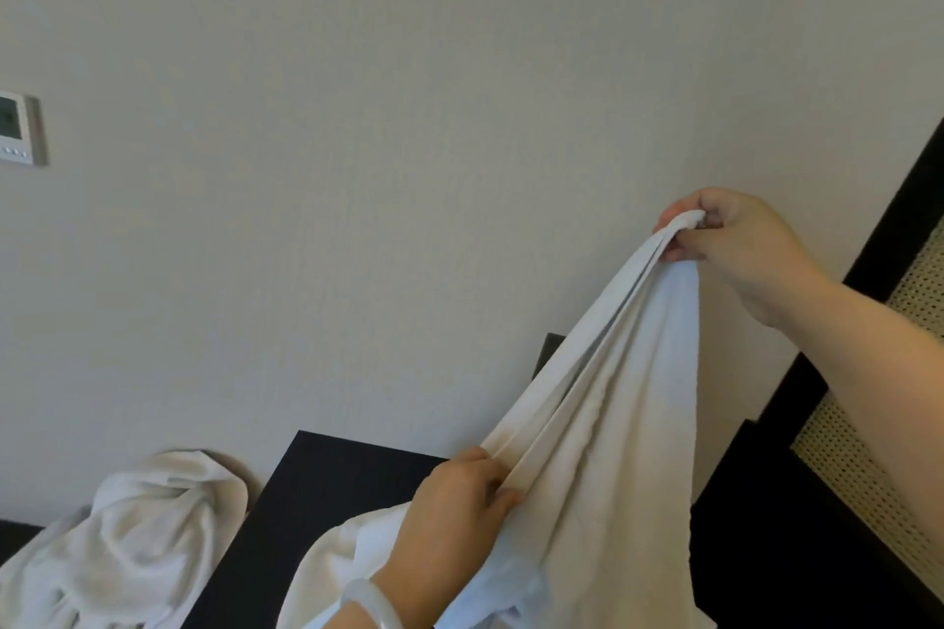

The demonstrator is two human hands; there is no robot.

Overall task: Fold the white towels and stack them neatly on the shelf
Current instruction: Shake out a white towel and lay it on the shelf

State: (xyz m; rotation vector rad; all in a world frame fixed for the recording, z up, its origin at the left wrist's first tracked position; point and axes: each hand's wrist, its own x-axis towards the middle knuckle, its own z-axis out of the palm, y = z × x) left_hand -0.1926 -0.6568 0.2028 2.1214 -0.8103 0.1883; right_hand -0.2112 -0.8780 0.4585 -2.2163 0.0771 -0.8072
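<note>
A white towel (613, 424) hangs stretched from upper right down to the bottom middle. My right hand (730, 240) is raised against the wall and pinches the towel's top corner. Lower down, my left hand (459, 501), with a pale bangle on its wrist, grips the bunched edge of the same towel. The towel's lower part spills over the dark surface (327, 490) beneath. A second white towel (127, 541) lies crumpled in a heap at the bottom left.
A plain beige wall (408, 118) fills most of the view. A wall control panel (20, 128) sits at the left edge. At the right stands dark furniture with a woven cane panel (868, 465).
</note>
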